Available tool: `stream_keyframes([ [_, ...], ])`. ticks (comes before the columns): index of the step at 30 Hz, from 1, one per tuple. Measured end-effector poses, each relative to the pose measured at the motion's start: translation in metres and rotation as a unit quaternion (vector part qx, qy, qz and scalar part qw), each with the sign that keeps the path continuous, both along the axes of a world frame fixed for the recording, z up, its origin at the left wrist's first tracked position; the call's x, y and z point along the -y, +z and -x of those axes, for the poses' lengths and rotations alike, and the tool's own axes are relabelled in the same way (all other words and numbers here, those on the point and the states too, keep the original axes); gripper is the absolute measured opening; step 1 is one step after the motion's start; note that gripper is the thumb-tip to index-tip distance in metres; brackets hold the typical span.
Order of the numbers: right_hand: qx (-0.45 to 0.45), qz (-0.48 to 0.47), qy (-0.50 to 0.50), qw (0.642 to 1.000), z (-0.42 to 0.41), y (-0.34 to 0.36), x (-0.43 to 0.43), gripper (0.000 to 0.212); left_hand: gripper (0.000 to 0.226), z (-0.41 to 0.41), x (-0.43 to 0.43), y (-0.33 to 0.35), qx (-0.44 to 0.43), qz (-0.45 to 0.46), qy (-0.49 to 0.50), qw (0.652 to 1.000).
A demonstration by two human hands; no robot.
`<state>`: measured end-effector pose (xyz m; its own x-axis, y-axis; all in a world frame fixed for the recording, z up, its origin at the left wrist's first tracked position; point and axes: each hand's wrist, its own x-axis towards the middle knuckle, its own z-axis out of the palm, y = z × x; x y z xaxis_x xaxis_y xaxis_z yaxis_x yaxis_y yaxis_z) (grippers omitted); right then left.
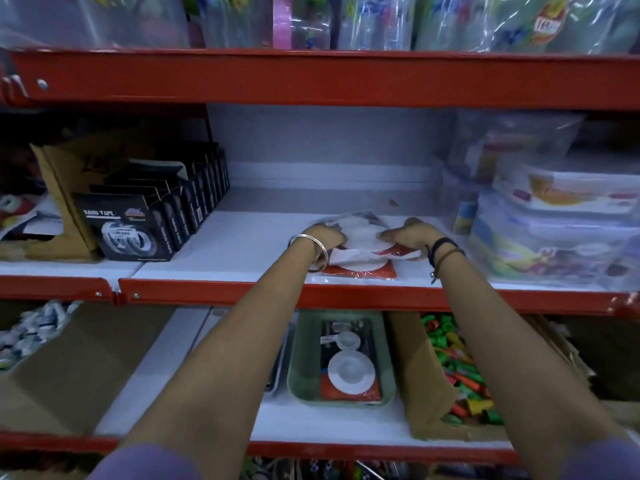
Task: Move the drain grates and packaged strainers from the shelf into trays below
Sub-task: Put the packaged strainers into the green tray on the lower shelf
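A small pile of packaged strainers [360, 268], white discs on red cards in clear plastic, lies on the white middle shelf [242, 244]. My left hand [323, 237] grips the pile's left side and my right hand [408, 235] grips its right side. On the shelf below, a green tray [301, 372] holds more packaged strainers [349, 368]. A metal tray [278, 372] peeks out left of the green one, mostly hidden by my left forearm.
Black tape boxes [138, 230] stand on the left of the middle shelf, stacked clear plastic containers [554, 230] on the right. Below, a cardboard box of coloured pieces [460, 372] sits right of the green tray. Red shelf rails [346, 296] run across the front.
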<state>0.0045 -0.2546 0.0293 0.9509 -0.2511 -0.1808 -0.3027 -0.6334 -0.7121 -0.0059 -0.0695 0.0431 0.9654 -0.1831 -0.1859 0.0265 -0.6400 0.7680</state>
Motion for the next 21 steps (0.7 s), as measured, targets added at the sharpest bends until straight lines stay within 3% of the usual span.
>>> stream_keyframes([
  [2,0.041,0.013,0.007,0.999,-0.001,-0.003,0.001,0.035,0.037,0.005,0.007,0.005,0.013,0.009,0.004,1.0],
  [5,0.095,-0.028,0.002,0.995,0.006,-0.005,0.001,0.033,0.005,0.017,0.006,0.005,0.02,0.103,0.062,0.993],
  [6,0.114,-0.044,0.003,0.993,0.011,-0.005,-0.001,0.032,0.014,0.017,0.005,0.002,0.013,0.151,0.084,0.985],
  [8,0.149,-0.072,0.011,0.986,0.029,-0.005,-0.007,0.033,0.008,0.028,0.003,-0.002,0.018,0.194,0.103,0.975],
  [10,0.186,-0.065,0.017,0.98,0.049,-0.007,-0.017,0.032,0.031,0.043,-0.002,-0.008,0.034,0.192,0.11,0.975],
  [12,0.214,-0.032,0.017,0.976,0.072,-0.012,-0.03,0.032,0.04,0.064,-0.012,-0.017,0.065,0.173,0.115,0.976],
  [17,0.231,-0.035,-0.005,0.972,0.143,-0.04,-0.071,0.029,0.047,0.129,-0.045,-0.058,0.168,0.082,0.084,0.979],
  [21,0.236,-0.03,0.003,0.971,0.2,-0.076,-0.096,0.035,0.053,0.18,-0.072,-0.1,0.232,0.093,0.051,0.967],
])
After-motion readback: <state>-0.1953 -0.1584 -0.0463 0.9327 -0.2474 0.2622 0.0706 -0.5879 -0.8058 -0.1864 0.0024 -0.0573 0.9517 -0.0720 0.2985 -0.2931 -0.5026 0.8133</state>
